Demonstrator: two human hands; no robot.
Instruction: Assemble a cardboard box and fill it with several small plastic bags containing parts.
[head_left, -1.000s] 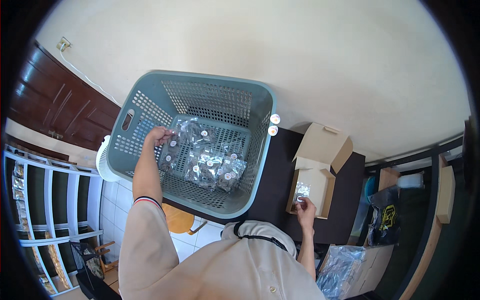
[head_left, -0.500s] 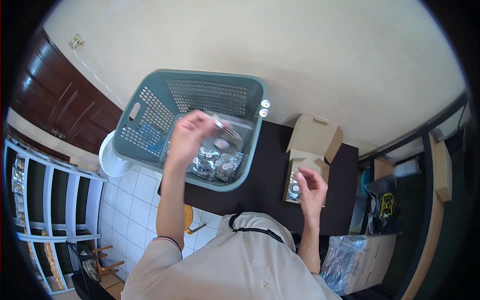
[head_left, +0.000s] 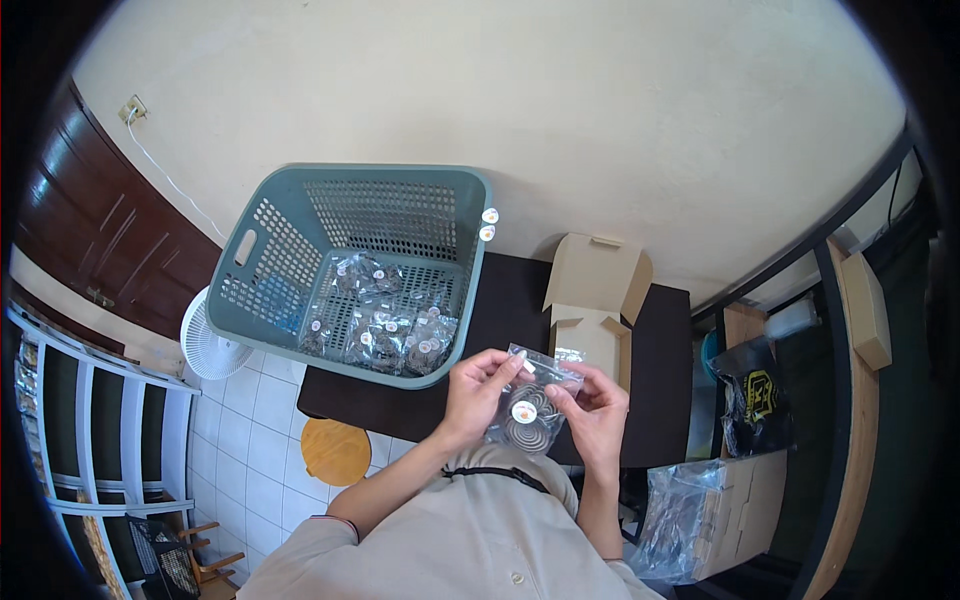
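In front of my waist I hold a clear plastic bag point(head_left: 518, 432) of dark grey spiral coils with a round white sticker on it. My left hand point(head_left: 474, 398) pinches its upper left corner, where a small white piece point(head_left: 527, 366) shows by the fingertips. My right hand point(head_left: 597, 410) grips the upper right edge between thumb and fingers. Behind the bag, on the dark table, stands an open brown cardboard box point(head_left: 592, 335) with its lid up; the bag and my right hand hide part of it.
A large grey-green plastic basket point(head_left: 345, 358) at the left holds several similar stickered bags point(head_left: 380, 335). It stands on the dark table point(head_left: 655, 390). A wooden stool point(head_left: 335, 452) and a white fan point(head_left: 212, 345) are lower left. Shelving point(head_left: 838, 400) lines the right side.
My left hand has come out of the basket with the bag and moved right. My right hand has left the box and now grips the bag too. The view has shifted slightly.
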